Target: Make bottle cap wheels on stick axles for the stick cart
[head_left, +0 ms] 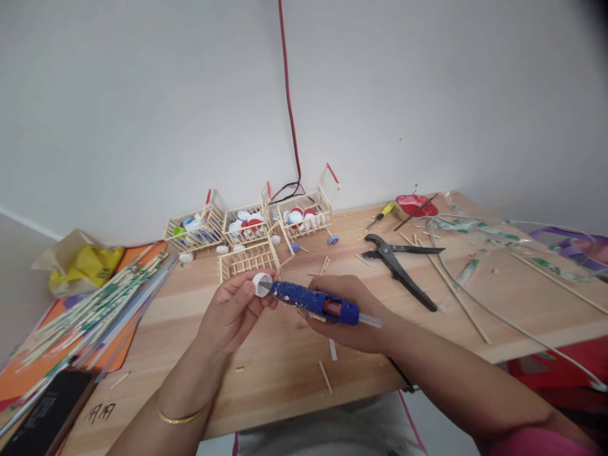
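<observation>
Between the fingers of my left hand (232, 310) is a white bottle cap (262, 285), its hollow side toward me. My right hand (351, 310) grips a blue hot glue gun (304, 299), and a clear glue stick (370, 321) pokes out of its back end. The gun's nozzle is at the inside of the cap; whether they touch I cannot tell. Just behind my left hand stands a small basket cart made of sticks (249, 258), partly hidden by my fingers.
Three stick carts with bottle caps (194, 229) line the wall. Black pliers (403, 266), a yellow-handled cutter (380, 216) and a red dish (417, 206) lie right. Bundled sticks (104, 297) and a phone (50, 411) lie left. A white cable (503, 320) crosses the right side.
</observation>
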The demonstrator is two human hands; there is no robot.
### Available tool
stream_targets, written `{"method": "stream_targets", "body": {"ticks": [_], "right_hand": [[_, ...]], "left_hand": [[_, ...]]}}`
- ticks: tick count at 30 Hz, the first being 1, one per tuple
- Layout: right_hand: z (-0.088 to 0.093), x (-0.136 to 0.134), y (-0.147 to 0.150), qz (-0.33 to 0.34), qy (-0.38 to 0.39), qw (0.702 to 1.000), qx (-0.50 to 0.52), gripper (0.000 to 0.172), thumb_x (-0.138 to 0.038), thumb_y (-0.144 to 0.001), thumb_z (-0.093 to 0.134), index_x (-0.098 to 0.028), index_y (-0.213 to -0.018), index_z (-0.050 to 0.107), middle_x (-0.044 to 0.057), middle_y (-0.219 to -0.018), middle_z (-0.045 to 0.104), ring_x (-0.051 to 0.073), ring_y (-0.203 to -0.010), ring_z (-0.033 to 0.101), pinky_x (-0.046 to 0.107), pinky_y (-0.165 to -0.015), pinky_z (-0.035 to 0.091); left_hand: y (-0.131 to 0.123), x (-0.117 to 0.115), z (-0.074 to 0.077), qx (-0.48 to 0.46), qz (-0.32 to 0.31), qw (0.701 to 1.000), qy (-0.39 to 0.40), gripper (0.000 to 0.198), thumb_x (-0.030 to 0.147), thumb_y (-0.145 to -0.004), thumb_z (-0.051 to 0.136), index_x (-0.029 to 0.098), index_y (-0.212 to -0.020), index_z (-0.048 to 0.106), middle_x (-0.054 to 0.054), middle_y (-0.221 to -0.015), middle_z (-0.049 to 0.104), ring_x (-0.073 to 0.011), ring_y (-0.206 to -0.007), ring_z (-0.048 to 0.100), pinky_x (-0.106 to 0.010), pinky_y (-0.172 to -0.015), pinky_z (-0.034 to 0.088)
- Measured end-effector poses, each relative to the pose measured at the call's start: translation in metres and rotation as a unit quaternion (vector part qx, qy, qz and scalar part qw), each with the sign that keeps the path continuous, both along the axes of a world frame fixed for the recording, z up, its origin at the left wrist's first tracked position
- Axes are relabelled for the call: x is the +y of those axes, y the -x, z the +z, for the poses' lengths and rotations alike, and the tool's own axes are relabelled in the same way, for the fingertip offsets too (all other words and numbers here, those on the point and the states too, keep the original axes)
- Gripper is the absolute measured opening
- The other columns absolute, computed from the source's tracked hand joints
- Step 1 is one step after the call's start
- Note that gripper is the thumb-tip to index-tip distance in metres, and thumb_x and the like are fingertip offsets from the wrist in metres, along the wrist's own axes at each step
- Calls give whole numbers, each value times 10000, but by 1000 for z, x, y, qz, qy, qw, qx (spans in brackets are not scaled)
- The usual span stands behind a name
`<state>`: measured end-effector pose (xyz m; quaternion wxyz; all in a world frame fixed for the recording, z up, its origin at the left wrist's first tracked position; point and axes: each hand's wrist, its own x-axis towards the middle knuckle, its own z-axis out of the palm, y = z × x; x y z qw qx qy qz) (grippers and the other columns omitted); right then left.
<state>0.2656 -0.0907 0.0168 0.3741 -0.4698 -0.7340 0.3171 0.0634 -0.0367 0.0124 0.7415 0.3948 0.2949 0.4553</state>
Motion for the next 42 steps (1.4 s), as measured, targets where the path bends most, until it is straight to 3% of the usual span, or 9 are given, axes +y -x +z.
{"method": "stream_targets", "body": {"ticks": [42], "right_hand": [[2, -1, 4, -13, 3, 1000, -25, 107, -140, -712, 607, -172, -671, 513, -65, -607, 507, 63, -555, 469, 174, -530, 350]], "left_hand": [[3, 1, -4, -14, -12, 1000, 4, 324, 342, -655, 793, 117, -882, 743, -58, -744, 675, -106, -596, 565, -227, -573, 477]]}}
